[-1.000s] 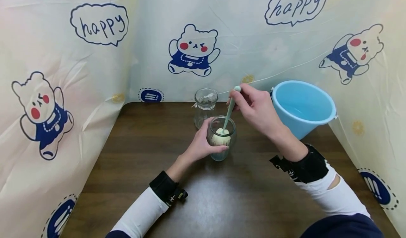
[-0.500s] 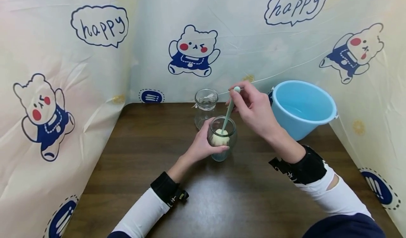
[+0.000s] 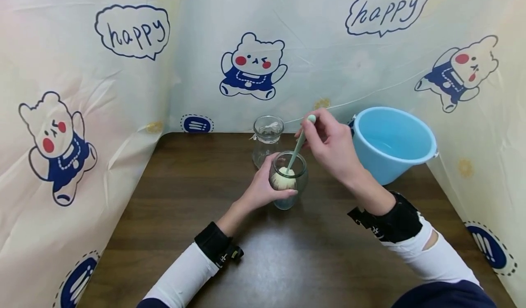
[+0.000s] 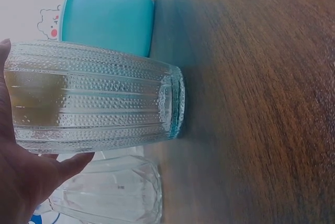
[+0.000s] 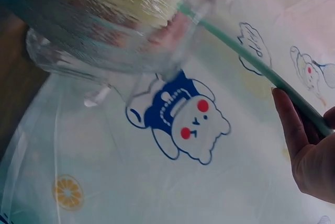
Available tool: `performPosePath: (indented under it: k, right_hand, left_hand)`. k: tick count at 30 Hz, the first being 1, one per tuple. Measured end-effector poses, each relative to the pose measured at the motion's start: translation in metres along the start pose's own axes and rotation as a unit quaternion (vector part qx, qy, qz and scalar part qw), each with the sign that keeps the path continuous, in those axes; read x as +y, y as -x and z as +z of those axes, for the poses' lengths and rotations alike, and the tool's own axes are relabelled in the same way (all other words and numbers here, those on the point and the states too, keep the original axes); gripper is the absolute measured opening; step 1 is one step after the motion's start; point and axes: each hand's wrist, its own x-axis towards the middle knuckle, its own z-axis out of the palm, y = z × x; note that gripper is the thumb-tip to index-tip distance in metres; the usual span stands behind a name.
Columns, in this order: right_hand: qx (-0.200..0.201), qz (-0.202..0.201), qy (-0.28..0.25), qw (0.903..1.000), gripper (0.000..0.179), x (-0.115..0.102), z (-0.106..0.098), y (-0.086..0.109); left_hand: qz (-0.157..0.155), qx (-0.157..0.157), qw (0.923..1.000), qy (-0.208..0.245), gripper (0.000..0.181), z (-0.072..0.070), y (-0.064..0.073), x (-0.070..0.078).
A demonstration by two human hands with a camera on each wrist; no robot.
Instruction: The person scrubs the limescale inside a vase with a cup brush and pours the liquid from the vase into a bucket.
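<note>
A ribbed, dotted clear glass jar [image 4: 115, 98] stands tilted over the brown table in the left wrist view. My left hand [image 3: 263, 182] grips it round the side, thumb in front. Inside the jar sits the pale cream head of a bottle brush [image 3: 283, 180], seen as a blurred yellowish block through the glass. Its slim green handle [image 3: 297, 147] slants up out of the jar mouth. My right hand [image 3: 332, 146] pinches this handle near its rounded top end, above and right of the jar.
A second clear glass jar [image 3: 267, 139] with a white bow at its neck stands just behind the held one. To the right is a light blue bucket [image 3: 390, 162]. Printed cloth [image 3: 312, 61] hangs round the table's [image 3: 181, 198] back and sides.
The top of the brush handle has shifted slightly right with my right hand, and the brush head slightly left in the jar. My left hand keeps its grip, nearly still.
</note>
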Motion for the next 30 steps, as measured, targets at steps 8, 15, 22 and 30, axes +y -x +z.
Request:
performPosePath:
  k: [8, 15, 22, 30]
  right_hand:
    - [-0.013, 0.013, -0.008, 0.9998, 0.015, 0.019, 0.008, 0.004]
    - [-0.060, -0.005, 0.044, 0.9973, 0.011, 0.005, 0.017, 0.016]
    - [-0.022, 0.012, 0.011, 0.9996, 0.021, 0.014, 0.007, 0.004]
    - [-0.059, 0.005, 0.019, 0.9980, 0.018, 0.038, 0.028, 0.021]
  left_hand:
    - [-0.006, -0.002, 1.0000, -0.002, 0.098, 0.000, 0.000, -0.004]
    - [-0.016, -0.005, 0.9998, -0.005, 0.100, 0.001, -0.001, -0.014]
    - [-0.001, -0.006, 1.0000, -0.002, 0.095, -0.004, 0.002, 0.012]
    - [-0.026, -0.011, 0.9995, -0.012, 0.098, -0.001, 0.002, -0.006]
